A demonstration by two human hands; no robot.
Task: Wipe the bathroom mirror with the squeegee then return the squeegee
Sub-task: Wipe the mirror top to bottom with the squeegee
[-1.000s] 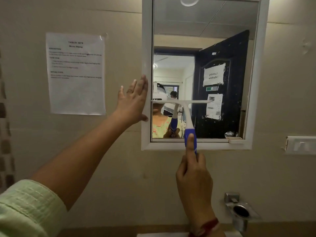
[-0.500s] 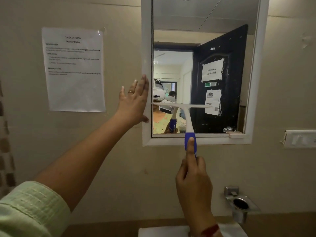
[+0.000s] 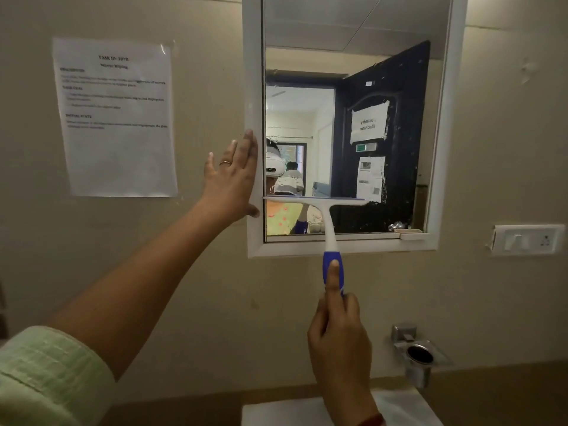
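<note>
- Right hand (image 3: 339, 339): grip clamped around the lower end of the squeegee handle, forefinger laid straight up the blue part, wrist rising from the bottom edge.
- Squeegee (image 3: 329, 222): white neck and blue handle, upright; blade level and pressed to the glass in the lower part of the mirror, its left end at the frame's inner left edge; handle crosses the bottom rail of the frame.
- Mirror (image 3: 353, 56): white-framed, fixed to a beige wall; reflects a dark door with papers taped on.
- Left hand (image 3: 232, 179): flat and spread, fingers apart, holding nothing; resting against the left rail of the frame; ring on one finger; pale green sleeve (image 3: 46, 373).
- Sheet (image 3: 115, 118): printed, taped to the wall left of the mirror.
- Switch (image 3: 527, 239): right of the mirror.
- Metal holder (image 3: 419, 356): wall-mounted, below the switch.
</note>
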